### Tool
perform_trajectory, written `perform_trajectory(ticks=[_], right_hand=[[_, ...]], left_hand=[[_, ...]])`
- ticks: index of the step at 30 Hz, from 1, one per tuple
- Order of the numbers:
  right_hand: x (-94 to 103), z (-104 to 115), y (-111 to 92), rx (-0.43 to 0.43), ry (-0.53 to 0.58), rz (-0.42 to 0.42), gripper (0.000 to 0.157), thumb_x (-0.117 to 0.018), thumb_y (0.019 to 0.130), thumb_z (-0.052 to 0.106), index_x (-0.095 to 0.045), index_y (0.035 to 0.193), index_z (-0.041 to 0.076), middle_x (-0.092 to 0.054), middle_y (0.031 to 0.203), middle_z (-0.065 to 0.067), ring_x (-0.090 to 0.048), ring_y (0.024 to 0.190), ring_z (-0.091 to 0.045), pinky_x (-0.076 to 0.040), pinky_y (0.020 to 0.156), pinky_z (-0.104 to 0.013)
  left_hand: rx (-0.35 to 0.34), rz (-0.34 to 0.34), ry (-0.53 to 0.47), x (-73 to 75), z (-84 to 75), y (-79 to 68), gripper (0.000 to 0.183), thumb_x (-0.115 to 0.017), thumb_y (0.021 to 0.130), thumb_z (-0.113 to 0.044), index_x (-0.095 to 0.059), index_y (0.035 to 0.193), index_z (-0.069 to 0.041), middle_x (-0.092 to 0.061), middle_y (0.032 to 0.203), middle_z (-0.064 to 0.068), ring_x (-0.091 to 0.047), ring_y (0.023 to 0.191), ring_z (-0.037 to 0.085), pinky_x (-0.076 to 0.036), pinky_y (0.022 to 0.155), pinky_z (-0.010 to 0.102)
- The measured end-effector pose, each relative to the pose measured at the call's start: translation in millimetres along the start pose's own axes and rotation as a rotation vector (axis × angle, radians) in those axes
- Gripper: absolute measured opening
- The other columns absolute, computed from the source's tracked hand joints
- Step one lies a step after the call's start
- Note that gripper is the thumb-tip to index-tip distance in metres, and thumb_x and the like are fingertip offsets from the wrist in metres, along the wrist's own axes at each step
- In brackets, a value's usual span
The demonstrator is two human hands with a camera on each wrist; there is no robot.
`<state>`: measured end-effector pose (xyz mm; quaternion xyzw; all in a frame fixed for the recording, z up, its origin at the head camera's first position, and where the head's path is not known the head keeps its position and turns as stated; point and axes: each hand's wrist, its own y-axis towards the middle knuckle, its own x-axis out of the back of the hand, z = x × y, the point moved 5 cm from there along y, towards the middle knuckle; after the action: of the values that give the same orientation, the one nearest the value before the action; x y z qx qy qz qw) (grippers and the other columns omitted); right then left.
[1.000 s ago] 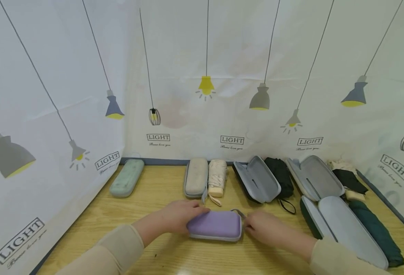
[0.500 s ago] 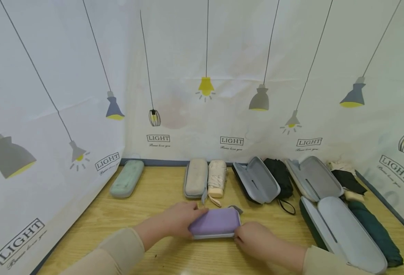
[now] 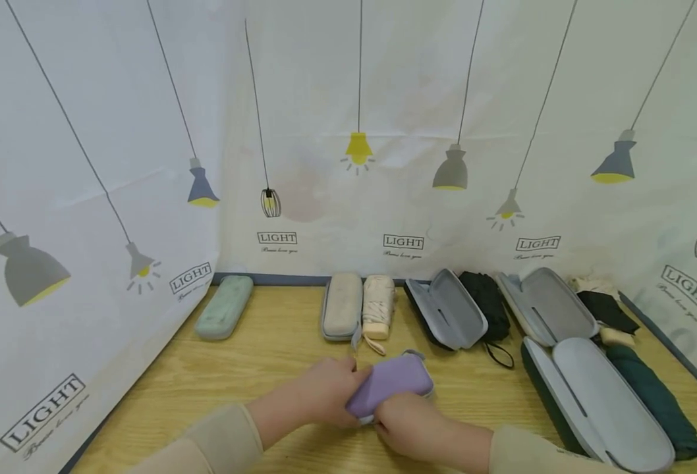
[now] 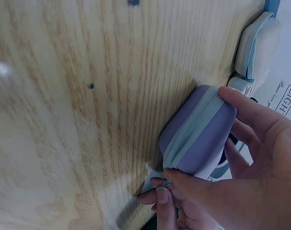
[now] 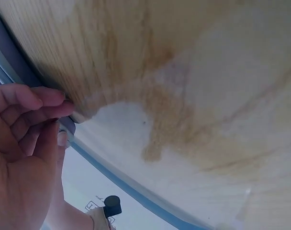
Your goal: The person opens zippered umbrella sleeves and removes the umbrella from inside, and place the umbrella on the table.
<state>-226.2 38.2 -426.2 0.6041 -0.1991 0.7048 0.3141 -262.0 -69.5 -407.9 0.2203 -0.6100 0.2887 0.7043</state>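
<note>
A purple hard case [image 3: 391, 385] with a pale zipper band lies on the wooden table in the head view, turned at an angle. My left hand [image 3: 332, 388] grips its left end; in the left wrist view the thumb and fingers span the purple case [image 4: 207, 129] across its zipper. At the front side, my right hand [image 3: 408, 421] pinches the zipper pull, which its fingertips mostly cover. The left wrist view has those right fingertips [image 4: 163, 195] just below the left thumb. In the right wrist view, the right hand [image 5: 26, 134] has thumb and fingers together beside the case.
Behind stand a mint case [image 3: 225, 307], a beige case [image 3: 342, 306] and a cream folded umbrella [image 3: 378, 303]. Toward the right lie open cases, black [image 3: 449, 309], beige [image 3: 550, 306] and green [image 3: 609, 401], beside a black umbrella [image 3: 485, 303] and dark green umbrella [image 3: 653, 401].
My right hand has moved left along the case's front edge from its right end, pinching the zipper pull. The case has turned, its right end swinging away from me.
</note>
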Motion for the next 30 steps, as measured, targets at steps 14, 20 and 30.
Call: perform_trajectory(ticks=[14, 20, 30], right_hand=[[-0.5, -12, -17, 0.059, 0.131, 0.114, 0.018, -0.060, 0.084, 0.016, -0.060, 0.067, 0.020, -0.048, 0.060, 0.017, -0.041, 0.053, 0.002, -0.037, 0.052, -0.017], [1.0, -22, -26, 0.043, 0.209, 0.170, 0.018, -0.058, 0.086, 0.015, -0.058, 0.069, 0.021, -0.046, 0.062, 0.019, -0.040, 0.054, 0.002, -0.037, 0.053, -0.016], [9.1, -40, -44, 0.071, 0.211, 0.126, 0.012, -0.062, 0.083, 0.015, -0.065, 0.073, 0.021, -0.053, 0.070, 0.020, -0.047, 0.063, 0.005, -0.042, 0.058, -0.017]], left_hand=[[-0.162, 0.034, 0.077, -5.8, -16.7, -1.3, 0.076, -0.057, 0.071, -0.067, -0.015, 0.134, -0.057, -0.047, 0.101, 0.006, -0.046, 0.061, 0.011, -0.037, 0.045, 0.025], [-0.251, 0.011, 0.102, -8.5, -25.4, 6.4, 0.071, -0.050, 0.077, -0.064, -0.013, 0.137, -0.051, -0.022, 0.143, 0.005, -0.039, 0.117, 0.028, -0.046, 0.078, 0.038], [-0.372, -0.032, 0.155, -4.4, -45.4, 18.4, 0.075, -0.042, 0.083, -0.062, -0.013, 0.144, -0.031, -0.008, 0.149, -0.006, -0.015, 0.133, 0.027, -0.035, 0.093, 0.048]])
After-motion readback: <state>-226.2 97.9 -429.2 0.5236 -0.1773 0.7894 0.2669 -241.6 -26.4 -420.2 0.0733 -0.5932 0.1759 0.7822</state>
